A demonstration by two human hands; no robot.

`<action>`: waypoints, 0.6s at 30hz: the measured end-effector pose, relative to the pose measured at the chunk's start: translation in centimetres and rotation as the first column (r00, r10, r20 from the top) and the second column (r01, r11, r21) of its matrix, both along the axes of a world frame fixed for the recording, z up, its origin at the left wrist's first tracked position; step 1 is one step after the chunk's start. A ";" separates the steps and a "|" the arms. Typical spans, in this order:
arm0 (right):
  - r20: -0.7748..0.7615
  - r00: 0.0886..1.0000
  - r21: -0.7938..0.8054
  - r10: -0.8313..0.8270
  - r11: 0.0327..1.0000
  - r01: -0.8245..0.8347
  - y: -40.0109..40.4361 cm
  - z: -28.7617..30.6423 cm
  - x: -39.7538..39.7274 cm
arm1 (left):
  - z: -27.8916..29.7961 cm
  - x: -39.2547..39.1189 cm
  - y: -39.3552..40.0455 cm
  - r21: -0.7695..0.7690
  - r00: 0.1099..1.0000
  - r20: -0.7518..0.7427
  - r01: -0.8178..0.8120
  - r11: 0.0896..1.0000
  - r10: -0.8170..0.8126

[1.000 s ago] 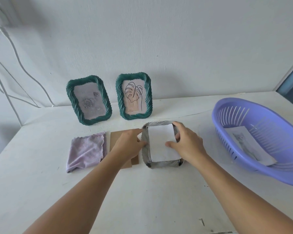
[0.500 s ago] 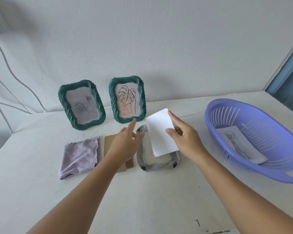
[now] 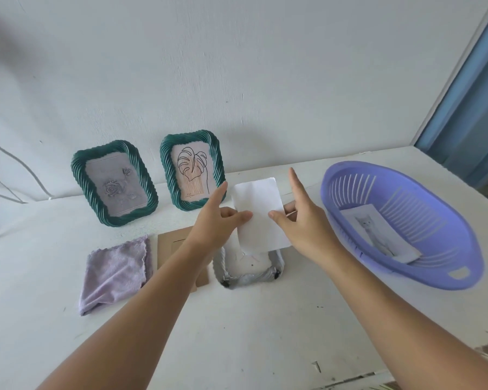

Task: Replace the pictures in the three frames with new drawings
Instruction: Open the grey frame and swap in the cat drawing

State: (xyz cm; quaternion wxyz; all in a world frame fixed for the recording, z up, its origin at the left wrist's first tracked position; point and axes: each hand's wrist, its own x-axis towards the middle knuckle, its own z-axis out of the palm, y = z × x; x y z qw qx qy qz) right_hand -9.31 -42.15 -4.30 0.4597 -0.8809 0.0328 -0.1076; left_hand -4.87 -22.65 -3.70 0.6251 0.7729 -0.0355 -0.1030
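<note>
Both hands hold a white sheet of paper (image 3: 261, 215), blank side up, above a grey frame (image 3: 248, 273) lying face down on the table. My left hand (image 3: 219, 220) pinches its left edge, index finger pointing out. My right hand (image 3: 300, 218) pinches its right edge between thumb and fingers, index finger straight. Two green twisted frames lean on the wall: one with a rose picture (image 3: 114, 182), one with a leaf drawing (image 3: 193, 173). A cat drawing (image 3: 378, 233) lies in the purple basket (image 3: 445, 273).
A folded lilac cloth (image 3: 114, 273) lies at the left, with a brown cardboard backing (image 3: 171, 244) beside it, partly under my left arm. The basket takes up the table's right side. A white wall stands behind, a blue door edge (image 3: 468, 108) at the far right.
The white sheet lay flat in the grey frame, then my right hand lifted it out. Now both hands hold it raised above the frame, and my left hand has left the frame's edge.
</note>
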 end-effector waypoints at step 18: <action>-0.178 0.955 -0.486 -0.239 0.865 0.126 -8.3 3.1 -3.6 | -1.5 0.1 -9.2 0.224 0.993 -0.006 0.113 0.968 -0.115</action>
